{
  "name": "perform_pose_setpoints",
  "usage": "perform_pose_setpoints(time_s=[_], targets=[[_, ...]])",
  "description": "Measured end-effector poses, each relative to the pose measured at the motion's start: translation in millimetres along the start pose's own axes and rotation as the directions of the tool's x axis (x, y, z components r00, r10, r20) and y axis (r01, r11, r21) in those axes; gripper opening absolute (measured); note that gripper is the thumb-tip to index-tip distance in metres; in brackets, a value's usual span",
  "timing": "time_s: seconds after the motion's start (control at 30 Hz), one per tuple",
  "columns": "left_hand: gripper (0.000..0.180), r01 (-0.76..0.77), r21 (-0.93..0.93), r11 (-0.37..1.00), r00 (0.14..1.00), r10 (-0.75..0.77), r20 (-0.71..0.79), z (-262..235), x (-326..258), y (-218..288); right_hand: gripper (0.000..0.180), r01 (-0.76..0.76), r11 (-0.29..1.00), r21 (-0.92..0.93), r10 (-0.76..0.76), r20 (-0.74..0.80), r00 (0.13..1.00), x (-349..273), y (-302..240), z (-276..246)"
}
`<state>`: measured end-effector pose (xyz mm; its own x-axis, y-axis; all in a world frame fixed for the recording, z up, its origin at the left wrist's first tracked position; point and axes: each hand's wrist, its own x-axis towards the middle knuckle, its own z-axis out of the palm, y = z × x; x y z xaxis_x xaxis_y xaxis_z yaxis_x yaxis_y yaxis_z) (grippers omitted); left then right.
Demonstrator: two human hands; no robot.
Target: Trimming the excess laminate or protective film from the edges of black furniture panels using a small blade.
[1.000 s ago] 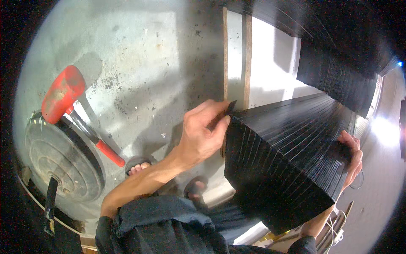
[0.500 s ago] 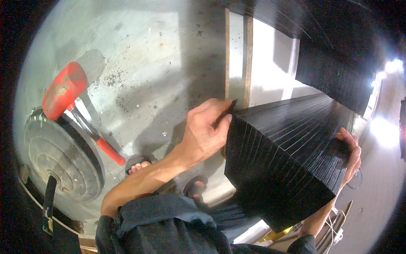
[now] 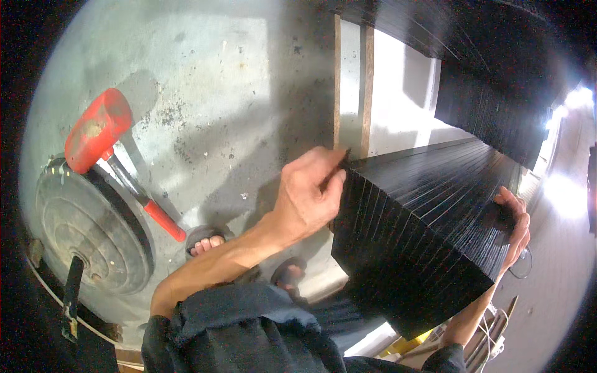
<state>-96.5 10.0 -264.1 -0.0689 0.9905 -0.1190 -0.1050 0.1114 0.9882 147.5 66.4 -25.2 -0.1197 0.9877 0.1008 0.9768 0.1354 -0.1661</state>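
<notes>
Left hand (image 3: 308, 194): closed in a pinch, your thumb and index finger on a small dark sliver (image 3: 347, 153) at the block's upper left corner. That light grip probably suits a thin piece, giving control rather than force; its far end is too small to read.
Right hand (image 3: 515, 225): gripping the block, fingers bent over its right edge, fingertips on the upper face. Your thumb is hidden. The hold seems meant to steady the block against the left hand's touch.
Block (image 3: 421, 239): black and grained, in front of you to the right, between your 2 hands. It sits tilted, 1 corner low toward you, which appears to bring the upper left edge within easy reach. What bears its weight underneath, you cannot tell from here.
Slab (image 3: 488, 105): black too, beyond the block at upper right, apart from your fingers.
Strips (image 3: 367, 87): 2 narrow wooden lengths, beyond the block's left corner, running away from you.
Mallet (image 3: 99, 132): red head over the disc's far rim in this view, handle slanting toward your foot (image 3: 210, 244). Neither hand touches it, perhaps parked aside to leave both free.
Disc (image 3: 93, 230): grey, round, at far left, with a dark rod (image 3: 73, 292) at its centre.
</notes>
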Motion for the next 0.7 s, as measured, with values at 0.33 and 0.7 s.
perform_pose_setpoints(time_s=[0.33,0.7], targets=[[0.029,0.064,0.059,0.996,0.996,-0.060,-0.065,-1,0,-5,0.036,0.088,0.971,-0.221,-0.089,0.007,0.996,0,-10,7],[0.038,-0.191,-0.211,0.959,0.977,0.207,0.057,10,6,68,0.051,0.037,0.986,-0.162,-0.010,0.163,0.987,18,-6,-13]])
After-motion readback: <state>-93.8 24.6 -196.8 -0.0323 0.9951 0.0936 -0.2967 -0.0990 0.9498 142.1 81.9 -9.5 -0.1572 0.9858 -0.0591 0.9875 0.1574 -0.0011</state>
